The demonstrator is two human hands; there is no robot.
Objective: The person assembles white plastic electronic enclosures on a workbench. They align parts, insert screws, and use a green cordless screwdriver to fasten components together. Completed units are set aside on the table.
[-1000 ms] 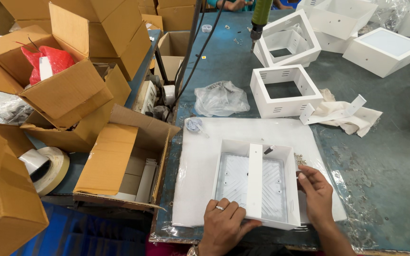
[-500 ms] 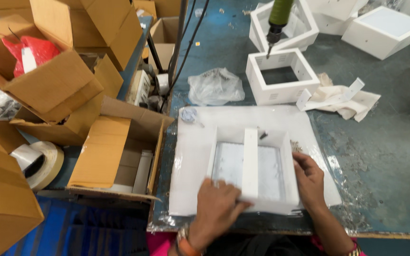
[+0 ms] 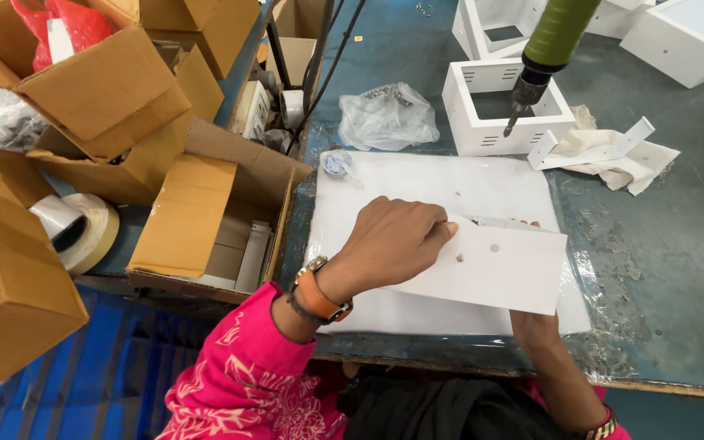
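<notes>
Tilted up on edge over the white foam sheet (image 3: 417,183) at lower centre, the white metal housing (image 3: 499,265) is pinched by the left hand (image 3: 393,244) on top and the right hand (image 3: 535,326) beneath, whose grip is largely hidden, so it could slip and drop onto the surface (image 3: 662,269).

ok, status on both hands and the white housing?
Left hand grips white housing top edge, right hand supports below. Housing tilted over foam pad. Hanging screwdriver apart.
</notes>
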